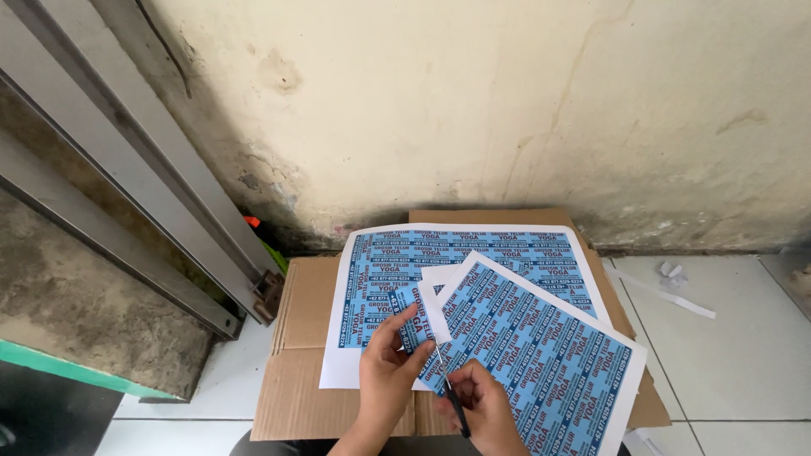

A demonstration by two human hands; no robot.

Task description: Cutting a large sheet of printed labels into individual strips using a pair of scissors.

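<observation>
While the left hand [387, 361] pinches a narrow blue printed strip [411, 319] between thumb and fingers, the right hand [488, 407] is closed around the dark handles of a pair of scissors [448, 382], whose blades point up toward the strip, their tips at its lower end. Both hands sit near the front edge of a flattened cardboard sheet [296, 371] that lies on the white tiled floor [743, 355]. On the cardboard, toward its back edge, lies a large white sheet covered with rows of blue labels [473, 249]. A second sheet of the same blue labels [541, 355] lies tilted over it, reaching toward the cardboard's right front corner, and the scissors meet this sheet's left edge. Beyond the cardboard's right edge, white paper offcuts [672, 287] lie on the tiles, close to the stained cream wall [473, 110]. To the left a grey metal frame [127, 194] leans along the wall.
</observation>
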